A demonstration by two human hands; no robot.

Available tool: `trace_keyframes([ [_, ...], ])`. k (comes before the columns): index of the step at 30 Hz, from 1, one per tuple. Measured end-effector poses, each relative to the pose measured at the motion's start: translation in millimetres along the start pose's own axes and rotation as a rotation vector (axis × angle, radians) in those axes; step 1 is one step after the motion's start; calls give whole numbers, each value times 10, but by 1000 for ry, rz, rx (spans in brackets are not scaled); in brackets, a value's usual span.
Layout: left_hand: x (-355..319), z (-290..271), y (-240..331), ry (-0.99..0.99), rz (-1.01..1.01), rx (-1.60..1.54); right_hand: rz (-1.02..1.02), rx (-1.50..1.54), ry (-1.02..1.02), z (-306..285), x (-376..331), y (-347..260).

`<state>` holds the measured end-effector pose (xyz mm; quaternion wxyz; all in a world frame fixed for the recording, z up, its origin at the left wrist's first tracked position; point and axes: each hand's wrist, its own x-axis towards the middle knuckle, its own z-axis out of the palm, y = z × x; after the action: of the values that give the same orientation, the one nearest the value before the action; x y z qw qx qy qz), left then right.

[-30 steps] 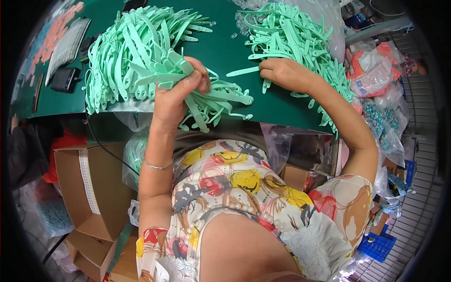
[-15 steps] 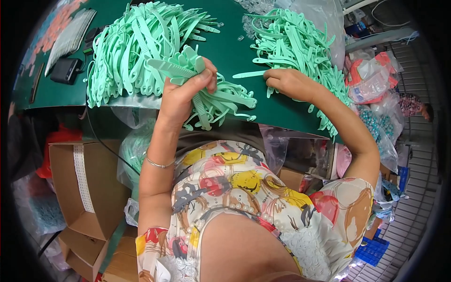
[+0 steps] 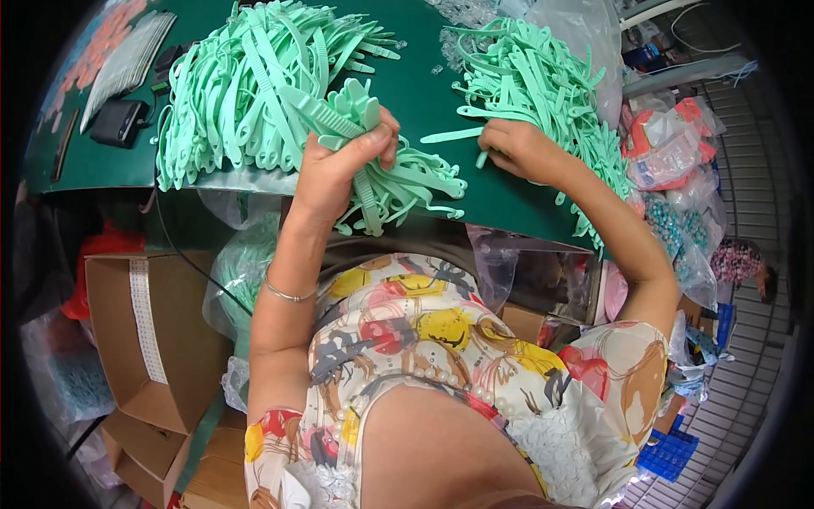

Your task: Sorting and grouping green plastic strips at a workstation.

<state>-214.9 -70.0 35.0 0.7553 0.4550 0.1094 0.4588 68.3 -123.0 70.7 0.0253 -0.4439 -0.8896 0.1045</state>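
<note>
My left hand [image 3: 346,170] is closed round a bundle of mint-green, ridged rubber straps [image 3: 360,106]. Their tips fan out above the thumb and their looser ends trail to the right below the fist. At the edge of the right-hand strap pile [image 3: 530,76], my right hand [image 3: 521,151] pinches a single mint-green strap [image 3: 449,136]. One tip of it points left, toward the bundle; the fingers hide its middle. Beyond my left hand, a larger heap of the same straps [image 3: 225,102] hangs partly over the table's near edge.
The green table [image 3: 415,102] carries small clear plastic pieces [image 3: 462,10], a black box-like device [image 3: 119,123] and a stack of pale strips [image 3: 131,59]. Below it, at left, stands an open cardboard box [image 3: 157,331]. Plastic bags [image 3: 670,153] crowd the right side; farther right is another person [image 3: 738,260].
My left hand and its bundle have shifted slightly to the right and tilted. The right hand has curled a little around its strap, close to the same spot.
</note>
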Motion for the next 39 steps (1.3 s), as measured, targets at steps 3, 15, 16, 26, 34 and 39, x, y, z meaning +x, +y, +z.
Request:
trace_keyframes([
  [3, -5, 24, 10, 7, -28, 10, 48, 54, 83, -28, 256, -147],
  [15, 20, 79, -12, 82, -134, 63, 143, 74, 125, 226, 622, -149],
  [16, 31, 90, -23, 100, -150, 45, 167, 44, 123, 242, 636, -118],
  [26, 146, 135, -146, 210, -247, 3, 196, 58, 167, 314, 689, -84],
  [34, 288, 300, -228, 255, -213, 64, 340, 315, 422, -108, 500, -234],
  [39, 623, 533, -393, 88, -155, 203, 420, 732, 520, -270, 409, -291],
])
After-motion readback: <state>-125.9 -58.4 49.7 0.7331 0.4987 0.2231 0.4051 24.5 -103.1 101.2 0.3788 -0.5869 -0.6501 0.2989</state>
